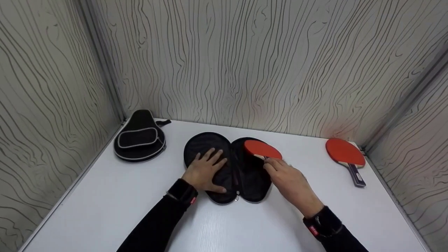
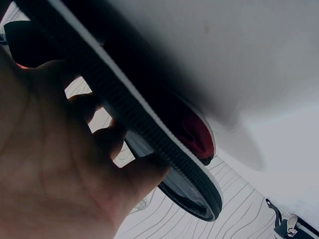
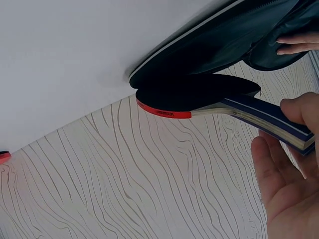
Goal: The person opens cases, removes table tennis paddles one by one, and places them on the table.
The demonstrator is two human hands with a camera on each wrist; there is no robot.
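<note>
Head view: on the white surface (image 1: 220, 227), an unzipped black case (image 1: 253, 183) lies spread open, its two halves side by side and its zip pull (image 1: 237, 198) at the near end of the fold. The person's left hand (image 1: 204, 173) rests on the left half with fingers splayed and grasping nothing; its thumb lies near that half's close edge. The right hand (image 1: 288, 178) grips a red-faced paddle (image 1: 262, 149) by its handle (image 3: 271, 117), thumb on one side and fingers on the other. That paddle is tilted over the right half of the case, its blade overhanging the outer edge. As seen at the right wrist, the underside is black; blade and case overlap closely there, so contact between them cannot be confirmed. At the left rear stands noted a closed black case (image 1: 138, 148) with a white-piped pocket (image 1: 137, 137), lying flat. At far right, a second paddle (image 1: 344, 152) lies red face up, handle toward the near side. Patterned walls (image 1: 224, 70) enclose the surface.
</note>
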